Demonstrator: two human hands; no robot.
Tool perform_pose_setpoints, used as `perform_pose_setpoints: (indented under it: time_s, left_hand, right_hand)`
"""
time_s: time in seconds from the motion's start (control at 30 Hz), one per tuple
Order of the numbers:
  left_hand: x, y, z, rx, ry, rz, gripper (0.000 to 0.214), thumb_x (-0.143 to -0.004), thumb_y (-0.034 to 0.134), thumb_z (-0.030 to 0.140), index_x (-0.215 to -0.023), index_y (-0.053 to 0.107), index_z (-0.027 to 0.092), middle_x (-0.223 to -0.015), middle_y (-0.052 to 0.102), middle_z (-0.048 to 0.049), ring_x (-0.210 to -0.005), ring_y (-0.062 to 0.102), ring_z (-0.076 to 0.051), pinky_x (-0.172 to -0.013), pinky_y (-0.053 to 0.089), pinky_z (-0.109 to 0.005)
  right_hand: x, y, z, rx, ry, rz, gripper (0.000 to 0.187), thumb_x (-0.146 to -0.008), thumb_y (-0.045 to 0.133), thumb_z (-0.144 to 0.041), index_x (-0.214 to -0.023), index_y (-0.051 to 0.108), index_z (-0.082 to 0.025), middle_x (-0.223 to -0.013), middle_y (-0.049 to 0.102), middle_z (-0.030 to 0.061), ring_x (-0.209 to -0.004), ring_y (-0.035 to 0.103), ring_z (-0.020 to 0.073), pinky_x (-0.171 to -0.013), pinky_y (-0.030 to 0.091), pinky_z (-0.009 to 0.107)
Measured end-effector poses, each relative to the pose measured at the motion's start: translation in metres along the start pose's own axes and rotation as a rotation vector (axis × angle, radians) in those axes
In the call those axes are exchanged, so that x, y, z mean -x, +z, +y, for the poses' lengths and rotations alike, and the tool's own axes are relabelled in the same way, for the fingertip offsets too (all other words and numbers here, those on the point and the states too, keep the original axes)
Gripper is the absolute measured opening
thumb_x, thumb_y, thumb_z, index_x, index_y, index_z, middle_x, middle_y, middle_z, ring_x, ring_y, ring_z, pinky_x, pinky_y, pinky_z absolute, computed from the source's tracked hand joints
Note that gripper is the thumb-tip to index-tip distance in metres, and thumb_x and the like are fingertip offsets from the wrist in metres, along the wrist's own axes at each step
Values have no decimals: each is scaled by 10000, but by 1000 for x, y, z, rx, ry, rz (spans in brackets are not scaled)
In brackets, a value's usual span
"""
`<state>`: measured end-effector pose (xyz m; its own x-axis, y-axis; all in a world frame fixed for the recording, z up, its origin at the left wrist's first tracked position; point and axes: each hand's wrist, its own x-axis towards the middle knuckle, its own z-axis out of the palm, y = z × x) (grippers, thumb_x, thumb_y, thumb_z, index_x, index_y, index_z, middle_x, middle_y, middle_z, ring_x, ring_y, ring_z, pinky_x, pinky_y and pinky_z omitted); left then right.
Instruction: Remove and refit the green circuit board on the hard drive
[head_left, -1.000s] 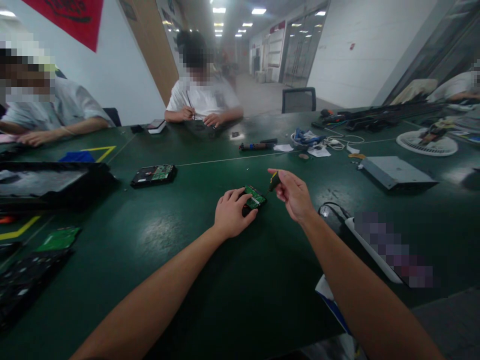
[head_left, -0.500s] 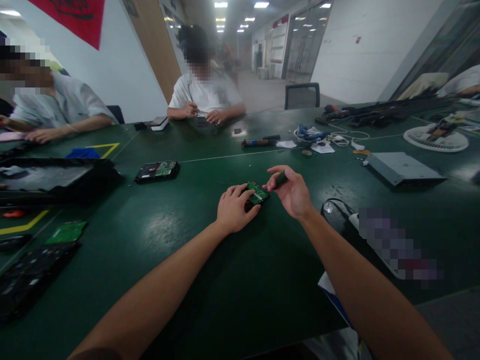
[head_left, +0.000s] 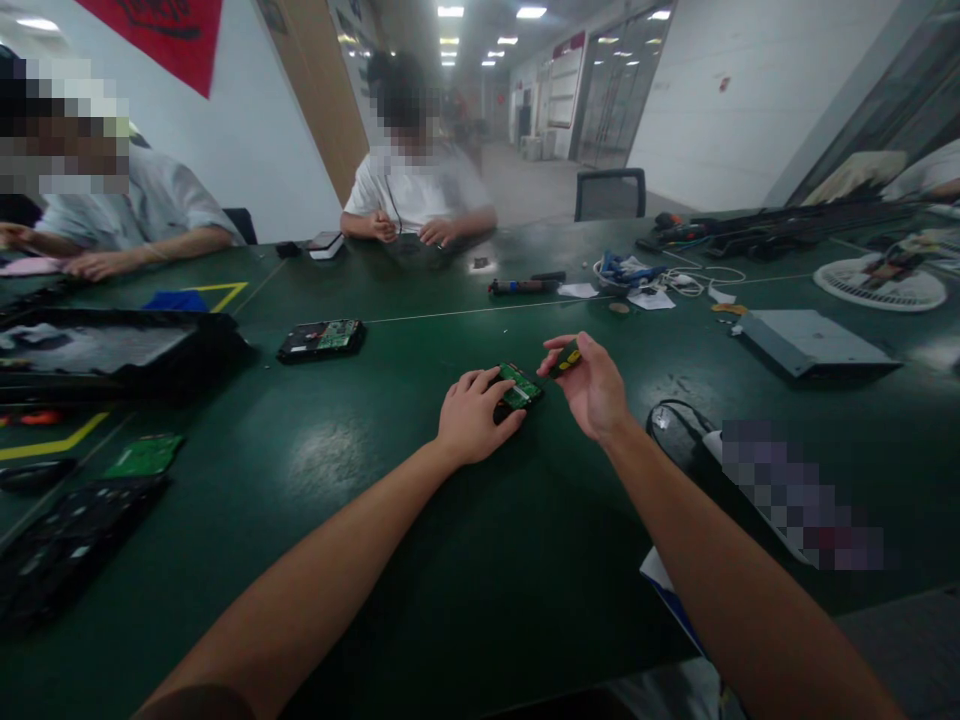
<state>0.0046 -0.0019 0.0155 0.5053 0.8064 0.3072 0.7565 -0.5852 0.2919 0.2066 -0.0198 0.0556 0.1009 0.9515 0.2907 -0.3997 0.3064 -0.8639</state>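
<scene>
My left hand [head_left: 472, 418] lies over a small hard drive [head_left: 525, 392], its fingers across the top and its thumb along the near edge, gripping it against the table. The drive's green circuit board faces up; its left part is hidden under the fingers. Just right of the drive, my right hand [head_left: 596, 390] is closed round a screwdriver [head_left: 565, 360] with a dark and yellow handle. The tool's tip is too small to make out, so I cannot tell whether it touches the board.
Another hard drive [head_left: 321, 340] lies to the left, near a large black casing [head_left: 112, 350]. At right are a grey metal box [head_left: 817, 342] and a white power strip [head_left: 750, 490]. Cables [head_left: 637, 270] lie farther back. Two people [head_left: 420, 195] sit across the table.
My right hand has turned slightly, showing more of the screwdriver's yellow marking. My left hand stays on the hard drive. The whole view has shifted a little.
</scene>
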Motion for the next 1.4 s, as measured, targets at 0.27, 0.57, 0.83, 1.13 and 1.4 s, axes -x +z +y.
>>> perform_pose_setpoints:
  time_s: [0.27, 0.57, 0.83, 1.13, 1.4]
  left_hand:
    - [0, 2, -1, 3, 4, 10, 562, -954, 595, 595, -1432, 614, 300, -1576, 524, -79, -1424, 443, -381, -1112, 441, -606]
    - [0, 3, -1, 8, 4, 21, 554, -946, 610, 584, -1427, 618, 310, -1563, 535, -73, -1419, 447, -373, -1117, 438, -591]
    - [0, 4, -1, -18, 7, 21, 554, -950, 595, 598, -1420, 626, 306, -1561, 538, -74, -1414, 455, -360, -1111, 448, -581]
    - [-1, -2, -5, 4, 45, -10, 573, -939, 617, 597, -1419, 633, 286, -1557, 546, -83, -1406, 466, -368, -1118, 453, -592]
    - [-1, -9, -12, 110, 218, -84, 567, -911, 681, 562, -1416, 632, 309, -1563, 550, -47, -1420, 478, -346, -1165, 436, -569]
  right_hand:
    - [-2, 3, -2, 203, -127, -121, 293, -1015, 588, -466, -1035, 787, -253, -885, 648, 21, -842, 622, 171, -799, 494, 318]
    - [-6, 9, -1, 40, -48, -126, 387, -1004, 548, -585, -894, 700, -247, -749, 611, -1, -691, 613, 172, -769, 530, 365]
    - [-1, 14, -5, -56, -2, -61, 448, -989, 532, -637, -885, 712, -240, -726, 586, 2, -688, 583, 164, -814, 530, 365]
    - [-2, 16, -10, -100, -55, -23, 420, -982, 549, -608, -819, 674, -242, -710, 575, 0, -703, 597, 179, -832, 547, 389]
    - [-4, -6, -19, -64, 20, 84, 475, -939, 545, -690, -752, 606, -257, -681, 547, -7, -634, 566, 173, -753, 547, 377]
